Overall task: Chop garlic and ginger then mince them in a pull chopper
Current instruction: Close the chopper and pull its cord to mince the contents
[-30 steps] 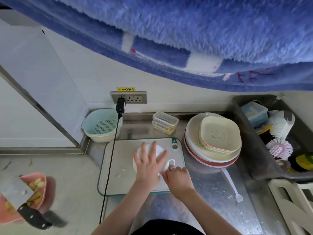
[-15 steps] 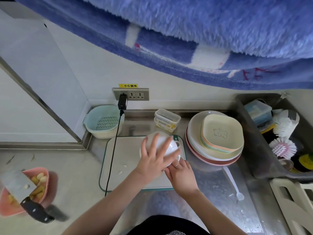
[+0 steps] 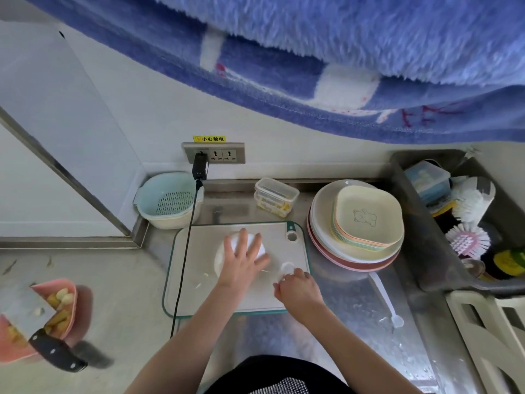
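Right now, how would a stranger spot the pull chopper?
Find the cutting board with the teal rim, mid-counter. On it stands the pull chopper, a round white tub under the left hand. Unlike the plate stack beside it, it sits on the board.

I am looking down into a home kitchen. A stainless steel counter (image 3: pixel 355 322) is running along a white wall, with a cutting board (image 3: pixel 196 251) lying on it and a stack of plates (image 3: pixel 355 240) sitting just beside. A colander basket (image 3: pixel 167 200) is standing in the corner under a wall socket (image 3: pixel 218 153). Dish brushes (image 3: pixel 468 223) are filling the sink (image 3: pixel 409 211) at right, and a cleaver (image 3: pixel 31 317) is resting across a pink bowl (image 3: pixel 72 305) of garlic.
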Motion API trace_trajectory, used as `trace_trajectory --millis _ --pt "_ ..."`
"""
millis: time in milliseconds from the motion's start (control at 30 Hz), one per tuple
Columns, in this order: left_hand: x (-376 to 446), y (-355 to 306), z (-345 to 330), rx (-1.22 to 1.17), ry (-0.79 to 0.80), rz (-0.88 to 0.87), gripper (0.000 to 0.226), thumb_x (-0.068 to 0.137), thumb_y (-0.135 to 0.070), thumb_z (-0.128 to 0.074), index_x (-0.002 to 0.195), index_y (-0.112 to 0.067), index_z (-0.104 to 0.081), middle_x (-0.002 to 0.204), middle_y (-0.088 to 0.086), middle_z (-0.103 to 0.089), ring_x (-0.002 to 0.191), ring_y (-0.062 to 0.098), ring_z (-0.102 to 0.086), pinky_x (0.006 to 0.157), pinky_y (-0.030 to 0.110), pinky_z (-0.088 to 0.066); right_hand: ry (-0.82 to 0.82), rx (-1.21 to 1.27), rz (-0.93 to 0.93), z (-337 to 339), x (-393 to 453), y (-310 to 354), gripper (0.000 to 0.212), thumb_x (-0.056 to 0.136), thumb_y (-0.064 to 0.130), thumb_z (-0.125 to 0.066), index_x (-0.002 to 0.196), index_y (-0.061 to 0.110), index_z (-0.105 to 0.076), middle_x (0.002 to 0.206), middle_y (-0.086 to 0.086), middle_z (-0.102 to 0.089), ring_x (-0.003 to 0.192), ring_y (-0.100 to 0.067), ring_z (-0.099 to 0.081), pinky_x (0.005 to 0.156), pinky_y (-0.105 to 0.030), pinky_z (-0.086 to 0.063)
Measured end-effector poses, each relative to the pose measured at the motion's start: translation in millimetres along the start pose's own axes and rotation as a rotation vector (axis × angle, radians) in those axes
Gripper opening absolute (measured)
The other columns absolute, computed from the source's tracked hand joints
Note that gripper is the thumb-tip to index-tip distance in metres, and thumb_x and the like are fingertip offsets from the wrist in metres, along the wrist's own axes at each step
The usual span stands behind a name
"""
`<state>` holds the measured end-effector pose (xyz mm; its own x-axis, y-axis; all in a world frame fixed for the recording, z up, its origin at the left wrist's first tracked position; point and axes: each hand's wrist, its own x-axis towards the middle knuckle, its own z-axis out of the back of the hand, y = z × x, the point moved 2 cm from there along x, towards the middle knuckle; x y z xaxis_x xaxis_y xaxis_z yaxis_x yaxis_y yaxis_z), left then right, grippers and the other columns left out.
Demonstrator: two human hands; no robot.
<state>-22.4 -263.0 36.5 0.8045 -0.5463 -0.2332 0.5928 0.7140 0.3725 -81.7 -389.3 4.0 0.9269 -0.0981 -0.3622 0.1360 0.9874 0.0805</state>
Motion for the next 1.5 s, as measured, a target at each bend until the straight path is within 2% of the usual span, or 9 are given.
trace_trajectory --millis 167,267,367,467,633,833,1033,1233,1500 --pt "-2 20 -1 -0.126 0.015 0.089 0.083 0.067 -0.027 -0.073 0.133 -0.039 -0.024 0.155 0.007 -0.005 0.139 0.048 -0.003 0.105 0.062 -0.009 0.034 0.226 -0.347 -16 -25 -75 0.036 0.095 0.03 -0.04 0.122 0.007 -0.041 0.12 -0.013 -0.059 0.112 -0.03 -0.056 0.092 -0.033 -0.042" --pt "-3 20 -2 -0.141 0.006 0.093 0.084 0.066 -0.026 -0.073 0.133 -0.039 -0.025 0.155 0.008 -0.007 0.138 0.048 -0.004 0.105 0.062 -0.009 0.023 0.257 -0.457 -16 -36 -102 0.037 0.097 0.034 -0.038 0.121 0.006 -0.041 0.117 -0.014 -0.061 0.109 -0.03 -0.057 0.091 -0.034 -0.043" --pt "-1 14 -3 -0.119 -0.03 0.064 0.085 0.067 -0.025 -0.073 0.135 -0.038 -0.023 0.156 0.008 -0.005 0.138 0.049 -0.004 0.106 0.063 -0.01 -0.035 0.224 -0.294 0 -29 -78 0.029 0.097 0.033 -0.036 0.105 0.008 -0.048 0.11 -0.013 -0.062 0.103 -0.031 -0.057 0.087 -0.035 -0.042" --pt "0 4 10 -0.17 -0.043 0.088 0.089 0.069 -0.032 -0.074 0.139 -0.041 -0.019 0.157 0.01 -0.001 0.139 0.049 -0.004 0.106 0.063 -0.01 -0.155 0.109 0.032 21 -15 -17 0.042 0.098 0.03 -0.03 0.097 0.008 -0.065 0.106 -0.012 -0.065 0.108 -0.029 -0.051 0.091 -0.035 -0.037" --pt "-10 -5 32 -0.199 -0.254 0.112 0.078 0.042 -0.042 -0.079 0.118 -0.043 -0.06 0.139 0.008 -0.051 0.122 0.046 -0.041 0.09 0.06 -0.044 -0.157 0.046 0.185 27 -3 19 0.046 0.101 0.03 -0.026 0.099 0.007 -0.065 0.104 -0.011 -0.063 0.106 -0.029 -0.046 0.091 -0.037 -0.034" --pt "-6 -12 13 -0.199 -0.132 0.053 0.092 0.062 -0.043 -0.076 0.137 -0.042 -0.023 0.156 0.009 -0.014 0.137 0.048 -0.013 0.103 0.061 -0.02 -0.095 0.031 0.109 16 -10 -3 0.047 0.101 0.031 -0.024 0.102 0.008 -0.065 0.107 -0.009 -0.063 0.106 -0.028 -0.051 0.091 -0.036 -0.037" --pt "-2 26 -1 -0.246 -0.024 0.196 0.097 0.064 -0.048 -0.075 0.141 -0.044 -0.016 0.153 0.008 0.0 0.136 0.046 -0.003 0.103 0.059 -0.013 0.025 0.24 -0.337 3 -28 -78 0.033 0.098 0.035 -0.031 0.114 0.009 -0.044 0.107 -0.015 -0.062 0.099 -0.03 -0.058 0.082 -0.035 -0.044" --pt "4 -9 23 -0.262 -0.117 0.046 0.088 0.068 -0.04 -0.07 0.141 -0.043 -0.021 0.158 0.008 -0.004 0.138 0.048 -0.003 0.106 0.062 -0.011 -0.126 0.182 0.071 29 0 1 0.047 0.101 0.033 -0.027 0.099 0.005 -0.064 0.105 -0.013 -0.063 0.104 -0.031 -0.05 0.087 -0.036 -0.036" --pt "10 1 25 -0.205 -0.131 0.063 0.086 0.068 -0.039 -0.071 0.138 -0.041 -0.021 0.155 0.009 -0.008 0.135 0.047 -0.011 0.104 0.059 -0.015 -0.099 0.153 0.002 22 3 4 0.05 0.102 0.032 -0.022 0.112 0.006 -0.063 0.114 -0.009 -0.061 0.11 -0.027 -0.048 0.093 -0.036 -0.035"
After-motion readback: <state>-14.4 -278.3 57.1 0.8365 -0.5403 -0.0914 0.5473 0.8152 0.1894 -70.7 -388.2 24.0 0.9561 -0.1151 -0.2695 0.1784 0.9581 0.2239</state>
